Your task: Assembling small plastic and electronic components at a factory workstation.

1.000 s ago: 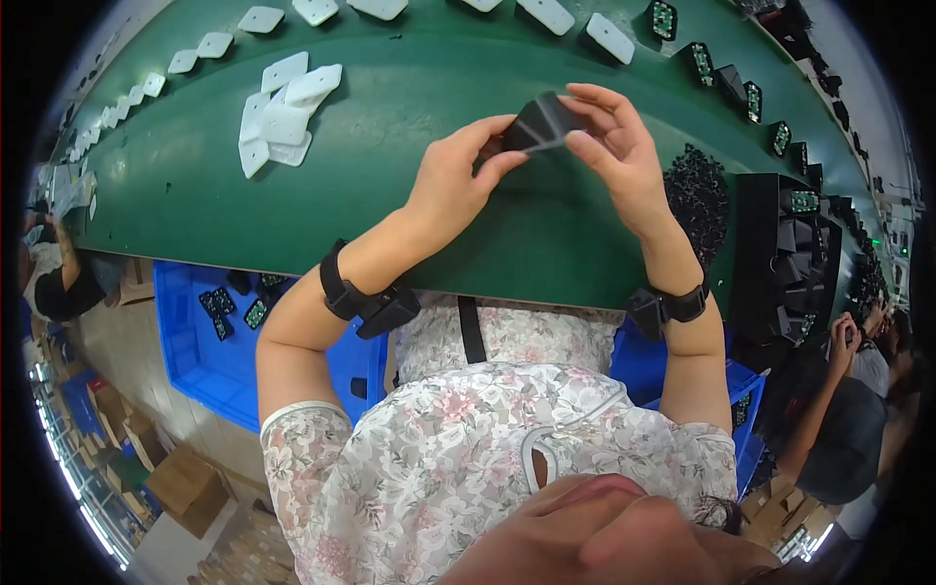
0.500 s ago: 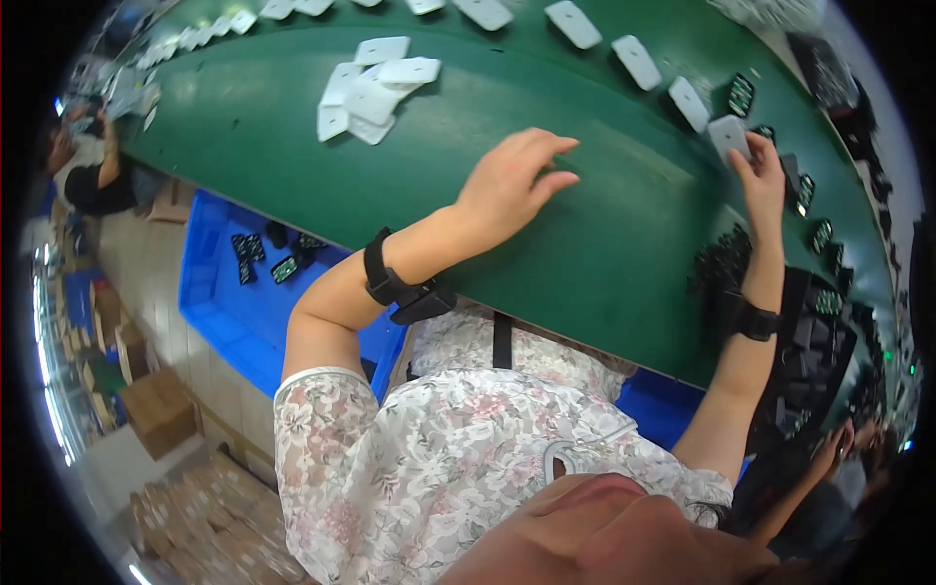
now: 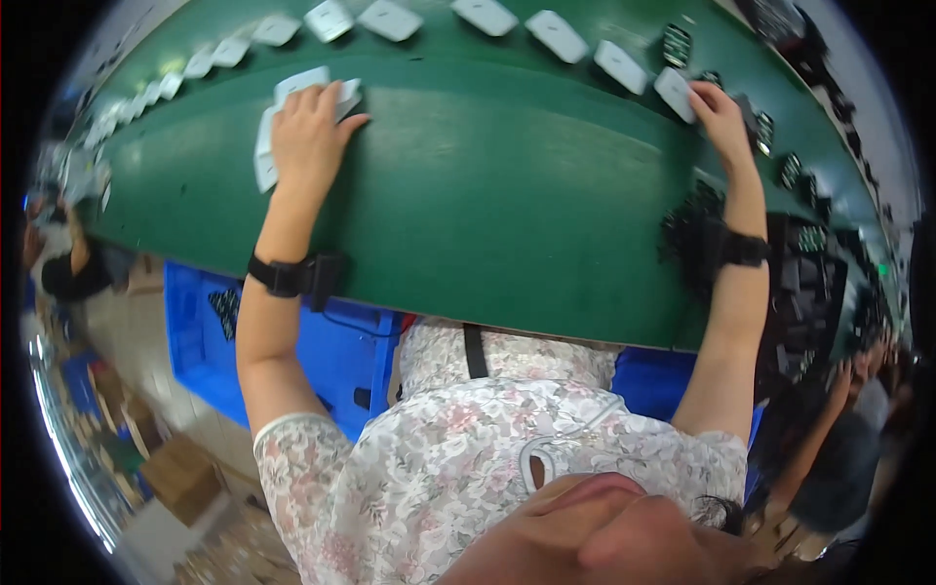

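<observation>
My left hand (image 3: 310, 136) lies over a loose pile of white rounded plastic covers (image 3: 265, 136) at the left of the green worktable. Its thumb stands away from the fingers, and part of the pile is hidden under it. At the right, my right hand (image 3: 720, 122) pinches the edge of a white plastic cover (image 3: 675, 95) between thumb and fingers. That cover is at the near end of a curved row of similar ones, beside another white cover (image 3: 620, 66). A green circuit board in a black casing (image 3: 677, 45) lies just beyond it.
More boards (image 3: 765, 133) run down the right side. Dark cables (image 3: 692, 229) and a black tray of parts (image 3: 804, 302) sit near my right forearm. A blue bin (image 3: 205, 366) stands below the table's left edge. Other people are at both sides.
My left hand has moved left from above the middle of the table onto the pile of covers. My right hand still holds its cover, now in line with the row. The view has shifted.
</observation>
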### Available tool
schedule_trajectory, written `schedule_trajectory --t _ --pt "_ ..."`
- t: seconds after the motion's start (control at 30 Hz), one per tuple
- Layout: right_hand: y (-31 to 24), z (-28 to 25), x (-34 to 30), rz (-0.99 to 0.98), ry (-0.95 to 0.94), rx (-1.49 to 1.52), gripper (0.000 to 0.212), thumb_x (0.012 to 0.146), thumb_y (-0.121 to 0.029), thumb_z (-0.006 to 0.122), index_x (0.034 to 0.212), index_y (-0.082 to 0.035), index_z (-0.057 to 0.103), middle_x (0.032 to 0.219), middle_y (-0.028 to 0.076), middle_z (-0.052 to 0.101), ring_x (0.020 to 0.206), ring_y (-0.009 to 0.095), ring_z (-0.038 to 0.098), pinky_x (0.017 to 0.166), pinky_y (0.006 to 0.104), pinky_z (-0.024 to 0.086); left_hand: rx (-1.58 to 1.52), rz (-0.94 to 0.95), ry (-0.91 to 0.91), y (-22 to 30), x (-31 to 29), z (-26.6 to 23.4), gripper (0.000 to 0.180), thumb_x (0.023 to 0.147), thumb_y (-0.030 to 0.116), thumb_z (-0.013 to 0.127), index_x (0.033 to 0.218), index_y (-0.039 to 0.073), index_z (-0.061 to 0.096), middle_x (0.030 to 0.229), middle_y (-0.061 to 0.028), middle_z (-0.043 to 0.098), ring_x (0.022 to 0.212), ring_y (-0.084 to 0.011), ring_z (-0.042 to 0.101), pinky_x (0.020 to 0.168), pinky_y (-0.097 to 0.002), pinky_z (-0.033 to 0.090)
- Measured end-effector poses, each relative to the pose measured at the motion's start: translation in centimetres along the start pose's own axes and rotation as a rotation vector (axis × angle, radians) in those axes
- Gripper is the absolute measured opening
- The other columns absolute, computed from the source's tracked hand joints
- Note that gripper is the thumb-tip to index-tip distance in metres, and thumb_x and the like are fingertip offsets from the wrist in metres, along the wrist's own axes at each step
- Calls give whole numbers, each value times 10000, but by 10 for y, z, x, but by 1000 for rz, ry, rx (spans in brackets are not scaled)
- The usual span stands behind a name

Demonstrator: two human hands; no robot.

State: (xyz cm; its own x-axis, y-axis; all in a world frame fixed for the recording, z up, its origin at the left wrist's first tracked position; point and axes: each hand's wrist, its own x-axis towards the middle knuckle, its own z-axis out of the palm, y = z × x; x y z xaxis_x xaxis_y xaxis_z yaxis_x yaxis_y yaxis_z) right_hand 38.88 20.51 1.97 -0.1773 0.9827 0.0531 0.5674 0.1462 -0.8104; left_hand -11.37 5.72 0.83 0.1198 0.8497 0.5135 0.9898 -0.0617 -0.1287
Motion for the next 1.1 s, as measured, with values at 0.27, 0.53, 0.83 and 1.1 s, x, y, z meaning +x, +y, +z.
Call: schedule_trajectory --t 0.27,0.53,0.83,1.1 --pt "-5 11 -11 -96 230 -313 277 864 -273 606 1061 -82 638 958 95 655 850 232 619 762 319 478 -89 34 -7 -5 10 7 195 800 200 647 978 122 660 914 -34 629 864 -248 578 721 -374 455" --pt "-44 -15 -77 -198 299 -645 157 823 -146 638 953 -57 643 865 99 628 765 255 611 700 325 474 -132 32 163 13 15 -23 182 806 86 630 984 97 665 959 -54 624 841 -256 575 713 -350 457" --pt "-11 8 -115 -83 201 -659 183 788 -102 656 918 -28 552 860 103 560 764 278 576 685 348 464 -1421 -237 -202 146 29 -37 159 841 57 632 988 8 596 807 -77 628 739 -138 620 651 -248 495" --pt "-34 9 -126 -115 311 -664 112 812 -66 624 845 -12 531 801 102 576 715 253 577 645 338 457 -1527 -271 -400 198 16 -30 120 825 22 636 944 25 619 740 -50 582 533 -115 533 513 -239 435"
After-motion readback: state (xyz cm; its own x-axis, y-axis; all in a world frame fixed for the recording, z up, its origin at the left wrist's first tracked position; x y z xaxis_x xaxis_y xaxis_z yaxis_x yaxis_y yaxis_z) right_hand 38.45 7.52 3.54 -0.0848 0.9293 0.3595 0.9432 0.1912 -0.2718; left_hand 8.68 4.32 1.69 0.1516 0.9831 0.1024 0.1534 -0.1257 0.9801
